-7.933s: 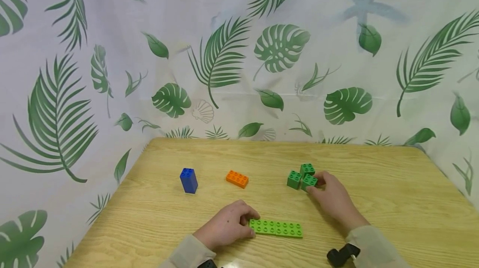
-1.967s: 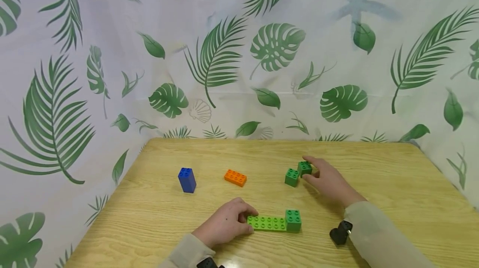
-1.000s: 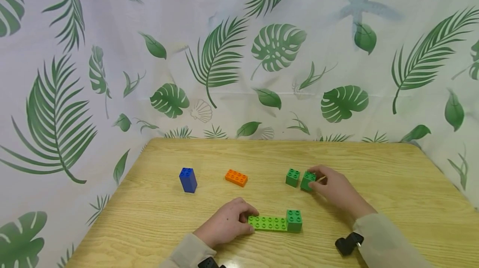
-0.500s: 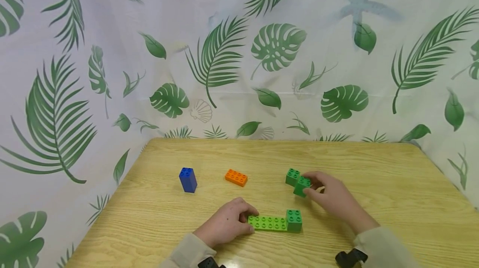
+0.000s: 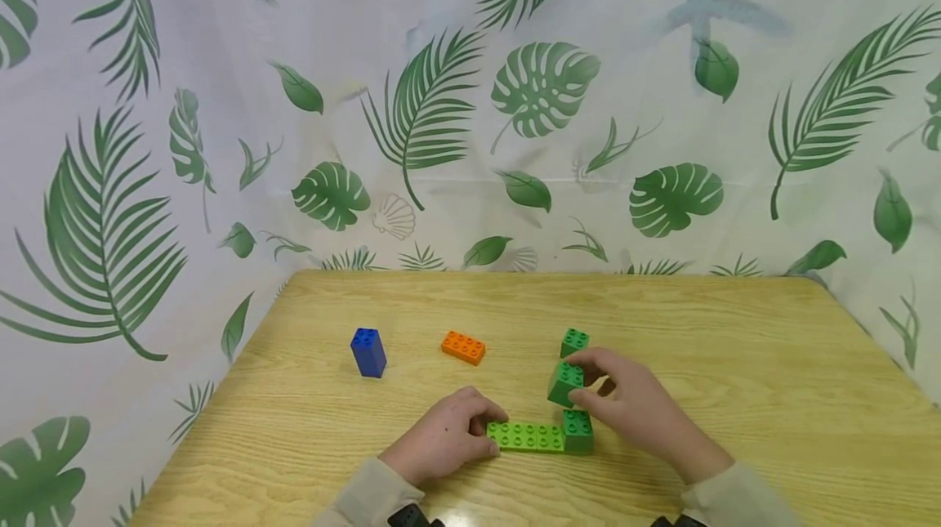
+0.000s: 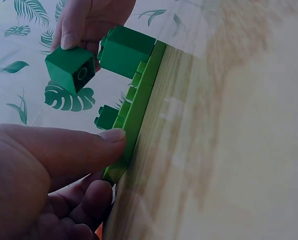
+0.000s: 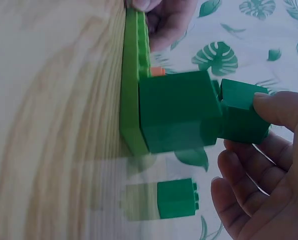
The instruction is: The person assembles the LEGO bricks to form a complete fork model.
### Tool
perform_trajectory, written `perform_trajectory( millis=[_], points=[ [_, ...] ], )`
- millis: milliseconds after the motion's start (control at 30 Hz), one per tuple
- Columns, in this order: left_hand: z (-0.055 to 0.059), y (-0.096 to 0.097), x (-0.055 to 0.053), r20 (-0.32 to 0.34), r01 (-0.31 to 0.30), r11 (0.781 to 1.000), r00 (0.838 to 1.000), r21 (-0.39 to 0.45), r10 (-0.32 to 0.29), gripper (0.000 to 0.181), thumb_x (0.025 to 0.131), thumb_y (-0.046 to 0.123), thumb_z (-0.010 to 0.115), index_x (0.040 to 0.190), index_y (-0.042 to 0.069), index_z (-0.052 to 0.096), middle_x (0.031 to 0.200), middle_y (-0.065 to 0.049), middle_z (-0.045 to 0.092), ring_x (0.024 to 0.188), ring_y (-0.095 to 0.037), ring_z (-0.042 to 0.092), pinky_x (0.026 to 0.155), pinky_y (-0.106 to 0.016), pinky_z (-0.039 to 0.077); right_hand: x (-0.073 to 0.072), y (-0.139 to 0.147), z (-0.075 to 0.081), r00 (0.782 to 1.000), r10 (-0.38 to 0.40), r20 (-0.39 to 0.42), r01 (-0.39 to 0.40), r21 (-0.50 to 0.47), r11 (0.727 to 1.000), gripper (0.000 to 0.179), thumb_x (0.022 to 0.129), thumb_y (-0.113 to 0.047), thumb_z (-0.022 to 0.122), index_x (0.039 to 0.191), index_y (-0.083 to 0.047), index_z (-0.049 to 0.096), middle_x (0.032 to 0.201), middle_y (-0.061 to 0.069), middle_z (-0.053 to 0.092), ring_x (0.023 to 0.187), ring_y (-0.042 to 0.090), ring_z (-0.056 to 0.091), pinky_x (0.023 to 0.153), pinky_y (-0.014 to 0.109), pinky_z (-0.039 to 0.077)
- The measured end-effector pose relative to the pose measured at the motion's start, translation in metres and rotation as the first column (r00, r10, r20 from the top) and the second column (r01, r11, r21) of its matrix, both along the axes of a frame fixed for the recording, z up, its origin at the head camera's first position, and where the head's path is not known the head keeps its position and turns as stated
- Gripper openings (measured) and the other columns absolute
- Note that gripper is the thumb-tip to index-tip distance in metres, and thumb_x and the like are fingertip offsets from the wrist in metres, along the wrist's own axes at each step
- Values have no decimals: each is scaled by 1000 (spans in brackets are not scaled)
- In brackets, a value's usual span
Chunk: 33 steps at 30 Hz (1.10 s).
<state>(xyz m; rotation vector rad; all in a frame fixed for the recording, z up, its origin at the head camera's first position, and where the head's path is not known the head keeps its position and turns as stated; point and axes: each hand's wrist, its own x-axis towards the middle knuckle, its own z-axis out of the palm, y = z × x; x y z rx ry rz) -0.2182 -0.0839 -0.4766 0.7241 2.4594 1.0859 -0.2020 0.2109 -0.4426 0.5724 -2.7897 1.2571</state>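
Observation:
My left hand [image 5: 444,439] grips the left end of a light green row of flat toy bricks [image 5: 524,436] lying on the table; thumb and fingers sit on opposite sides of it. A dark green toy brick [image 5: 577,432] is mounted on the row's right end. My right hand [image 5: 628,404] pinches another dark green brick [image 5: 564,384] between thumb and fingers, tilted and raised. Its hollow underside shows in the left wrist view. Behind it, partly covered in the head view, a third dark green brick [image 7: 177,198] stands on the table.
An orange brick [image 5: 463,347] lies flat on the table [image 5: 309,445] beyond my left hand. Farther left stands a tall blue brick [image 5: 369,353]. A leaf-printed curtain [image 5: 441,102] hangs along the table's back edge and left side.
My right hand put a green brick onto the row's right end, then took a second one and brought it left and toward me, above the table. My left hand stays on the row.

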Motion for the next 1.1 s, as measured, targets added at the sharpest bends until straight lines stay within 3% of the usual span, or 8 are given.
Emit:
perform_trajectory(
  millis=[267,667,1100],
  points=[
    [1,0,-1,-3,0,1000,1000,3,0,28,92,21,76,120,25,72,96,10,55,84,-8,53,74,-27,46,8,-10,3,999,50,-5,-50,22,999,41,97,-37,69,132,-17,63,110,-9,65,99,14,60,80,33,52],
    [0,0,0,-12,-5,1000,1000,-11,5,29,91,22,77,120,25,72,96,10,55,84,-8,53,74,-27,46,13,-22,-14,993,114,3,-114,83,990,37,94,-39,73,127,-23,65,120,-12,63,105,12,61,86,37,52],
    [1,0,-1,8,-7,1000,1000,-1,7,28,92,21,76,119,26,72,97,10,56,85,-9,53,75,-28,46,14,-26,-20,990,99,103,-108,89,990,38,92,-39,76,125,-25,65,124,-12,61,117,16,58,99,50,45]
  ],
)
